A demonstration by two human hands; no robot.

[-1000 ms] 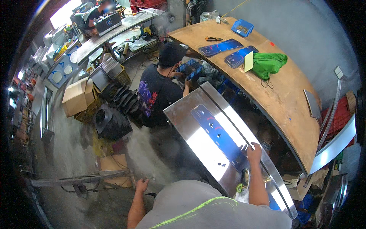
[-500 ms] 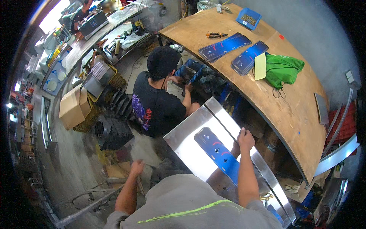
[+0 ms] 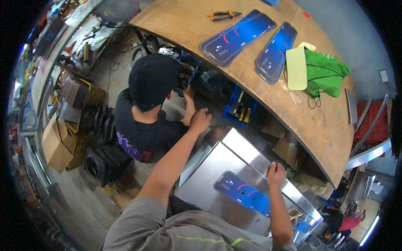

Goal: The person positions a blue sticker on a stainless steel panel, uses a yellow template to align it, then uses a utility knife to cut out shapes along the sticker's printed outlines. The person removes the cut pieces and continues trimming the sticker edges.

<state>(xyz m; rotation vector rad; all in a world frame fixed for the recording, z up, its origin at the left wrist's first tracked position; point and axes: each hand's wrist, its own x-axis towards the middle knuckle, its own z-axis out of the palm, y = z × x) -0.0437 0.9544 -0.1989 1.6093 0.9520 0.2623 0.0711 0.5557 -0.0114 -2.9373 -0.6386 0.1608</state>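
My left hand is stretched forward past a crouching co-worker, close to that person's forearm. Its fingers are curled; whatever they may hold is hidden. At the right side of a shiny stainless steel box, my right hand is closed on the metal edge. A long blue panel with rounded ends lies on the box's top face, with dark cutouts and red markings. Small brass-coloured fittings show near the box's lower right.
The co-worker in a black cap crouches at left, hands under the wooden table. On it lie pliers, blue panels and a green bag. Beneath stands a blue crate. Cartons stand at far left.
My left hand has swung from low at the left up and forward beside the co-worker. My right hand stays at the box's edge. The view has shifted, bringing the table's items closer.
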